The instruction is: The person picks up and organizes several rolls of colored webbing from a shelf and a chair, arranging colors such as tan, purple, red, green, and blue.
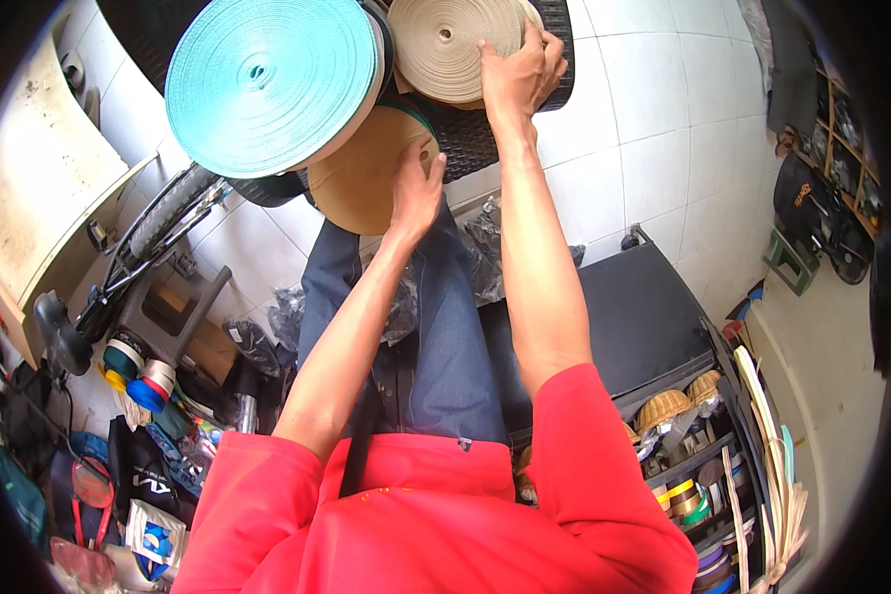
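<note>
Three round things crowd together at the far side: a turquoise roll (pixel 257 74), a beige roll (pixel 441 54) to its right, and a brown disc (pixel 351 183) nearer the person, partly covered by the turquoise roll. A black woven surface (pixel 470 144) shows beneath them. The right hand (pixel 525 74) grasps the beige roll at its right edge, thumb on the flat face, fingers bent over the rim. The left hand (pixel 418 188) lies at the brown disc's right side, touching it with curled fingers; whether they grip it, I cannot tell. Jeans (pixel 455 346) show below the disc. A bicycle (pixel 163 218) stands left, on white tiles (pixel 614 129); a black box (pixel 604 317) sits right of the legs.
</note>
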Demonstrator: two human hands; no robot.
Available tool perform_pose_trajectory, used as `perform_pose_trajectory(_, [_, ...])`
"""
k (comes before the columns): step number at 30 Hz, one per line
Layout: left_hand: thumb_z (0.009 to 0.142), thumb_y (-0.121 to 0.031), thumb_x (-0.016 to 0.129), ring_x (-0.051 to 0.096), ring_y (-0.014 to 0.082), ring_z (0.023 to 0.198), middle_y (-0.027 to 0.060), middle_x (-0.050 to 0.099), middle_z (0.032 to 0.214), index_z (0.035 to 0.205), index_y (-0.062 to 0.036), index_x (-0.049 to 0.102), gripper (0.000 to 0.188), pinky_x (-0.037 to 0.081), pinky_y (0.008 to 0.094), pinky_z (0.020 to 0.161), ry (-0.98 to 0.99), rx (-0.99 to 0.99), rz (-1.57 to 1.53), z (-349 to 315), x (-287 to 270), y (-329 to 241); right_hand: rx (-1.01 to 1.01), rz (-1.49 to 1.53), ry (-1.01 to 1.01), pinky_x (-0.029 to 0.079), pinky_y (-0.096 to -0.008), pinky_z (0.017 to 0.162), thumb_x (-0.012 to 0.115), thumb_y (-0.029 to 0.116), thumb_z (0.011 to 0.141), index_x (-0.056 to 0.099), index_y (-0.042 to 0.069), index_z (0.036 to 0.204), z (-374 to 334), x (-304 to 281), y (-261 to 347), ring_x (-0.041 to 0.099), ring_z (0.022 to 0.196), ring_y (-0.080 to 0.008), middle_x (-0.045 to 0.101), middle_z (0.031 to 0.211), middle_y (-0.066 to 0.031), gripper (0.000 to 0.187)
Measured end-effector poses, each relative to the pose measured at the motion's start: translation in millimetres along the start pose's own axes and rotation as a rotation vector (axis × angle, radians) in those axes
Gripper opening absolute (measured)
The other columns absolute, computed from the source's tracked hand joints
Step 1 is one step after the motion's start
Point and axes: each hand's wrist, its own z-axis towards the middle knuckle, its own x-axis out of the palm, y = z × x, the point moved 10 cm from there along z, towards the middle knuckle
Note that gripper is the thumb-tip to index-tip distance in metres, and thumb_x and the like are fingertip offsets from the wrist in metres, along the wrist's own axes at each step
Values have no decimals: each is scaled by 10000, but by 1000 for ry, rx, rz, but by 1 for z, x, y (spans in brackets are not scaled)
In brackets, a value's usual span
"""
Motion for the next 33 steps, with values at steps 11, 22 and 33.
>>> perform_pose_trajectory(11, [927, -269, 620, 514, 385, 1217, 278, 521, 1305, 1338, 17, 480, 520, 399, 440, 1025, 126, -39, -156, 23, 33, 3, 42, 208, -101, 376, -481, 1024, 798, 74, 705, 489, -1, 1190, -33, -17, 21, 472, 1153, -375, 490, 1187, -188, 580])
perform_pose_trajectory(22, [915, -343, 699, 410, 228, 1248, 118, 438, 1336, 1475, -39, 295, 755, 329, 358, 1089, 204, 192, 187, -5, 35, 67, -33, 628, -47, 413, -480, 1044, 678, -31, 796, 365, 23, 1438, -48, 11, 62, 482, 1224, -440, 466, 1328, -256, 716])
perform_pose_trajectory(33, [759, -261, 819, 372, 421, 1336, 269, 385, 1410, 1446, 68, 251, 950, 317, 447, 1127, -489, 519, 145, 57, 2, -118, 8, 369, 43, 392, -444, 1013, 725, 286, 830, 547, 14, 1327, -22, -10, 18, 503, 1132, -355, 514, 1291, -215, 594])
